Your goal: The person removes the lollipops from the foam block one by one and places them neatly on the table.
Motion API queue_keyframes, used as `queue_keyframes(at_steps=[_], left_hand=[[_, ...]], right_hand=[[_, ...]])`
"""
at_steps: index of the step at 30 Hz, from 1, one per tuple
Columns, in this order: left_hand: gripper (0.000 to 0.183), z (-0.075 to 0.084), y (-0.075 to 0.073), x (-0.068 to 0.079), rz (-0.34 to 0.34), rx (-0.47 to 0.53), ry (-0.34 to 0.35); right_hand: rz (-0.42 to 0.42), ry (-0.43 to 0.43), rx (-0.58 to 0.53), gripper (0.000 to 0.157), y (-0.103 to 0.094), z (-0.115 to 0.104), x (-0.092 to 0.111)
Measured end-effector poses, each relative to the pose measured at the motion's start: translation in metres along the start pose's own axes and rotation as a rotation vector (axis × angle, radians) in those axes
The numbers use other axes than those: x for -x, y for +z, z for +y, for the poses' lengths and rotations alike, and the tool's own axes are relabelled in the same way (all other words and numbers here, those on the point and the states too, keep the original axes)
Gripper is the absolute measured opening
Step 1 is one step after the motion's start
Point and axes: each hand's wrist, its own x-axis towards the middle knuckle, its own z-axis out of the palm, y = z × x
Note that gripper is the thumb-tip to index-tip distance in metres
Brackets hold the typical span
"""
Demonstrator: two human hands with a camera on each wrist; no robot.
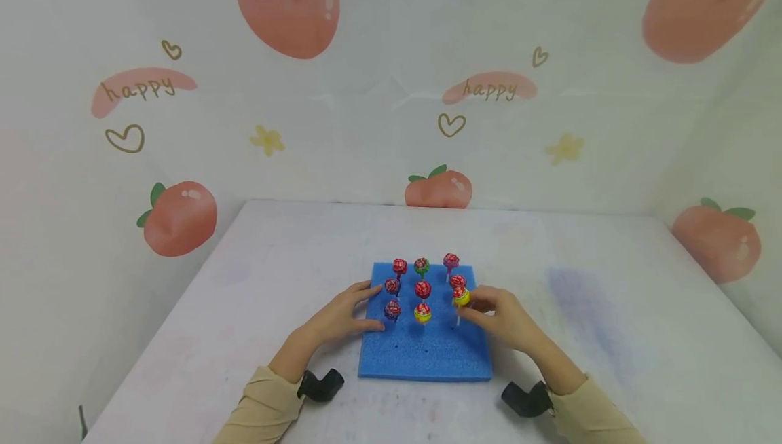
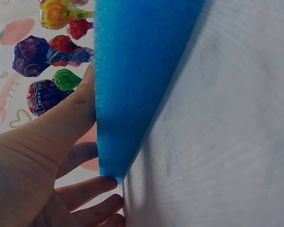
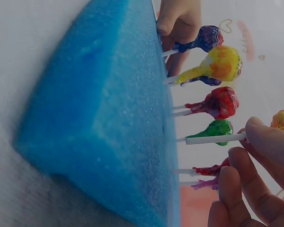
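Observation:
My right hand (image 1: 501, 316) pinches a yellow-wrapped lollipop (image 1: 461, 296) just below its candy, over the right side of a blue foam board (image 1: 427, 362). In the right wrist view its white stick (image 3: 213, 139) points at the foam, the free end in sight above the surface. With fingers spread, my left hand (image 1: 339, 315) rests against the board's left edge, thumb by the front left lollipop (image 1: 392, 309). Other lollipops stand upright in the foam: a yellow one (image 1: 422, 313) and a red one (image 1: 422, 288) in the middle, a green one (image 1: 421, 266) behind.
Behind the held lollipop stand a red lollipop (image 1: 457, 282) and a pinkish-purple one (image 1: 451, 261). Small holes (image 1: 426, 351) show in the board's front part. The board lies on a white-covered table (image 1: 275, 261), with a printed backdrop (image 1: 379, 125) behind it.

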Motion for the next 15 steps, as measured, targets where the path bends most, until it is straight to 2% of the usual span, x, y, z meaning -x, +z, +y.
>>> queue_keyframes(at_steps=[15], left_hand=[[0.075,-0.0006,0.0007,-0.0003,0.000,0.000,-0.005]], right_hand=[[0.046,-0.009,-0.009,0.019,-0.0069,0.0013,0.0015]])
